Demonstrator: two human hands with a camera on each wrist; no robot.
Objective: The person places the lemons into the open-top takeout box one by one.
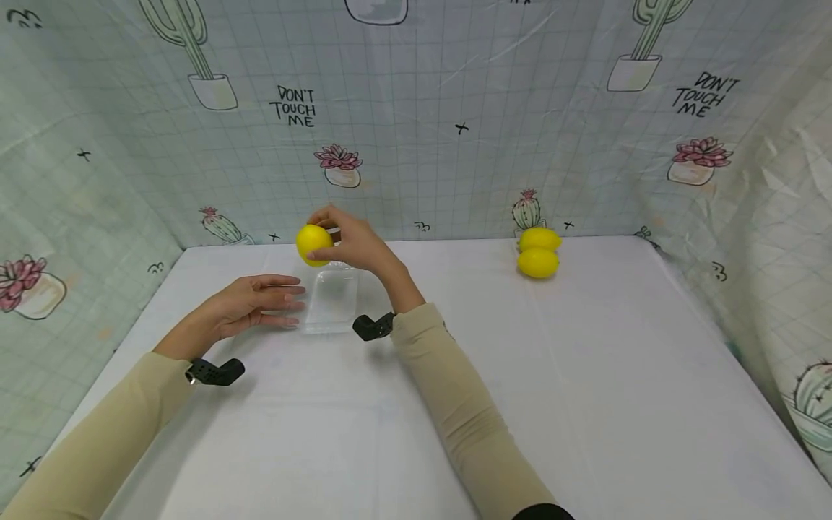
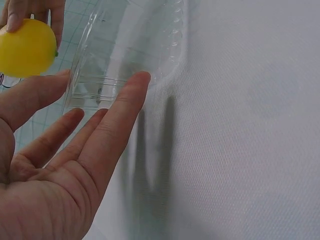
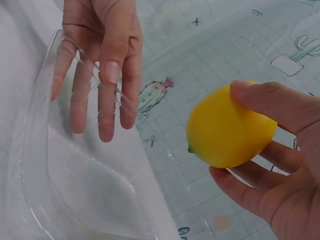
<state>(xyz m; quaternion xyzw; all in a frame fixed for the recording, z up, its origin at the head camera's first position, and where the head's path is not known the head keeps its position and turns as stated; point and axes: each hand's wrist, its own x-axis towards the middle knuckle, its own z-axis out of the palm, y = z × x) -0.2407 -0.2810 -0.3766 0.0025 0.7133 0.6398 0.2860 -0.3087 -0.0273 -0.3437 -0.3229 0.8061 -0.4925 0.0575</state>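
Held between thumb and fingers of my right hand (image 1: pixel 351 242) is a yellow lemon (image 1: pixel 315 245), raised at the far end of a clear plastic container (image 1: pixel 331 300). The right wrist view shows the lemon (image 3: pixel 227 127) with a small green tip. My left hand (image 1: pixel 250 307) is at the container's left side, fingers extended and holding nothing. In the left wrist view the fingers of this hand (image 2: pixel 65 155) lie beside the container's wall (image 2: pixel 135 45); whether they touch it I cannot tell. Inside the transparent container no fruit shows.
Two more lemons (image 1: pixel 538 261) lie together near the back edge of the white table (image 1: pixel 585 375), to the right. Behind the table hangs a printed cloth (image 1: pixel 416 144) with cactus drawings; similar cloth lines both sides.
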